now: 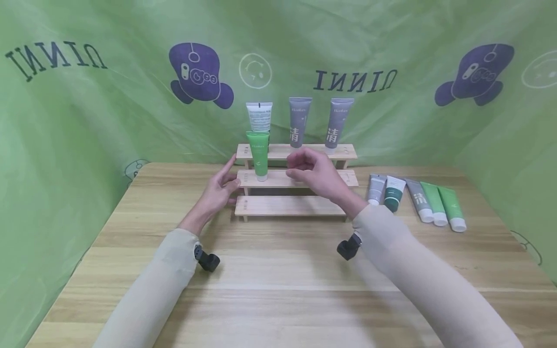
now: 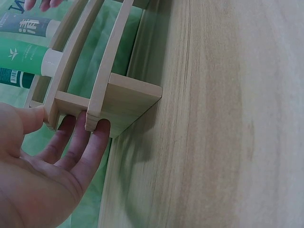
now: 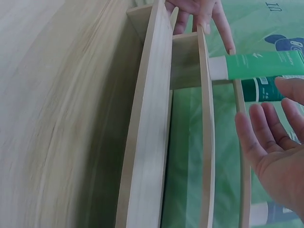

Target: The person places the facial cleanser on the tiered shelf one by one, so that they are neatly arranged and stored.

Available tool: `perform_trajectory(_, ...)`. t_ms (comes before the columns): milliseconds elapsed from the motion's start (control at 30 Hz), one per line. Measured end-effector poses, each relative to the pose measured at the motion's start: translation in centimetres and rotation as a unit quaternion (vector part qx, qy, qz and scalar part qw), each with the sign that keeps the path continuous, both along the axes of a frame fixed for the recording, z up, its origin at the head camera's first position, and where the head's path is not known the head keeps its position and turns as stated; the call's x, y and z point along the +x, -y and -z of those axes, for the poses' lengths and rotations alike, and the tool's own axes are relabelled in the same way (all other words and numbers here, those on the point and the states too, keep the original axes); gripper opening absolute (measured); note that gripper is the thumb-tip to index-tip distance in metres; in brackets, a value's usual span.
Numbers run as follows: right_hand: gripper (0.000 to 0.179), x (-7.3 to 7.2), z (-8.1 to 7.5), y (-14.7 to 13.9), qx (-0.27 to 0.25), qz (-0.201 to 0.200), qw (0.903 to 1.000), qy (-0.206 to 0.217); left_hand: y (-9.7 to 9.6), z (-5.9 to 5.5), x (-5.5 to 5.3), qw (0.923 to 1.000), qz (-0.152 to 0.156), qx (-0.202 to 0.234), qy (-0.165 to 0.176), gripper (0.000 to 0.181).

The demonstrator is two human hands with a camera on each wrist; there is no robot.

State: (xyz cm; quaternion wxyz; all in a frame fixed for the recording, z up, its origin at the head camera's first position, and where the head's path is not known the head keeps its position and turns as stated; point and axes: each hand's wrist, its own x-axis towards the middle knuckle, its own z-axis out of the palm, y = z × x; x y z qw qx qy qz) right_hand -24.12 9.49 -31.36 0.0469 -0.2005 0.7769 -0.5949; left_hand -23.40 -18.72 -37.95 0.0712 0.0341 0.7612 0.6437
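A three-tier wooden rack (image 1: 296, 205) stands at the back of the table. My left hand (image 1: 219, 189) holds its left end, thumb at the middle tier's edge and fingers reaching round the side (image 2: 71, 175). My right hand (image 1: 315, 171), empty, hovers before the middle tier with loosely bent fingers (image 3: 278, 142). A green tube (image 1: 259, 154) stands cap-down at the left of the middle tier. Above it on the top tier are a white and dark green tube (image 1: 259, 116), partly hidden, and two grey tubes, one central (image 1: 299, 121), one right (image 1: 338, 125).
Right of the rack, several tubes lie on the wooden table (image 1: 278, 285): a grey tube (image 1: 376, 188), a white and green tube (image 1: 394, 192), another grey tube (image 1: 419, 200) and two green tubes (image 1: 452, 208). A green printed curtain (image 1: 130, 106) hangs close behind the rack.
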Motion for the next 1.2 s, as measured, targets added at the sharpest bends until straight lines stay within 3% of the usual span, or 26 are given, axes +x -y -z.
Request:
perform_trajectory(333,0.036,2.1,0.3,-4.2,-0.004,-0.007,0.9974,0.072,-0.1,0.2,0.1,1.0000,-0.002,-0.001,0.008,0.074)
perform_trajectory(567,0.040,3.9,1.2,-8.0,0.026,-0.007,0.9937,0.109,0.0,0.2,0.0,0.9999,0.001,-0.015,0.004,0.073)
perform_trajectory(967,0.044,7.3,1.7,-15.5,0.065,0.026,0.9881,0.137,0.1,-0.1,-0.2,0.9998,0.002,-0.020,0.006,0.074)
perform_trajectory(1200,0.046,9.3,2.1,-20.3,0.113,0.006,0.9829,0.146,0.1,-0.1,-0.3,0.9998,-0.001,-0.019,0.008,0.073)
